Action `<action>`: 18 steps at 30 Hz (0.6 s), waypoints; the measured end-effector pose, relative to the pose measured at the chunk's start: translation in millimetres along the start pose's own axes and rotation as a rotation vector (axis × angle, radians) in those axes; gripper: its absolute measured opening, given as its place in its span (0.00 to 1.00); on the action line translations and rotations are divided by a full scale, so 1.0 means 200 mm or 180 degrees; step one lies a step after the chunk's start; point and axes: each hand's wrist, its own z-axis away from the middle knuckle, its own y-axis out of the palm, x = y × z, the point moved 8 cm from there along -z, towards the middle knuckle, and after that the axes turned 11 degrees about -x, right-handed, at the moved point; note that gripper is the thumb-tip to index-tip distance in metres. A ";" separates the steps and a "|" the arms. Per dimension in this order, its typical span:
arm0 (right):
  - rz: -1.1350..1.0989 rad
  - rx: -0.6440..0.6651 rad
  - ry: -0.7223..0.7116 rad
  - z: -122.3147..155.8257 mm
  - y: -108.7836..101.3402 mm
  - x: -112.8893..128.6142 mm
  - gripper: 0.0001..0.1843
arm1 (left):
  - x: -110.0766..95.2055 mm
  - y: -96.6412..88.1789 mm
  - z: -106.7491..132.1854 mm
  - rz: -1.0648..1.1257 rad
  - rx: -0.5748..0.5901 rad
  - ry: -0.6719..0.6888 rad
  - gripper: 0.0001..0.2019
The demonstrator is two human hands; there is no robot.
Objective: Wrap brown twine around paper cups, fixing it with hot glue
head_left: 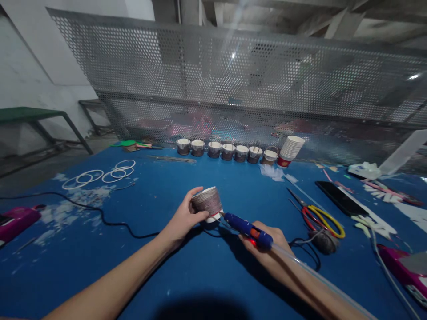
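My left hand (183,219) grips a paper cup (208,202) wrapped in brownish-grey cord, holding it just above the blue table (160,271). My right hand (267,249) is closed round a blue glue gun (247,228) with a red switch and a clear glue stick trailing back along my forearm. The gun's nozzle points left and touches the cup's white lower edge. A black cable (110,220) runs across the table under my left arm.
Several cord-wrapped cups (227,151) line the back edge by a stack of white cups (291,150). White rings (100,174) lie at the left. Red and yellow scissors (320,218), a black phone (337,198), paper scraps and pink tools (16,220) surround the hands. A perforated metal screen (233,80) stands behind.
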 end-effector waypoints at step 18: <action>0.0196 0.0051 -0.0577 0.05 0.03 0.05 0.13 | 0.02 -0.01 0.00 0.0193 -0.0093 -0.0174 0.40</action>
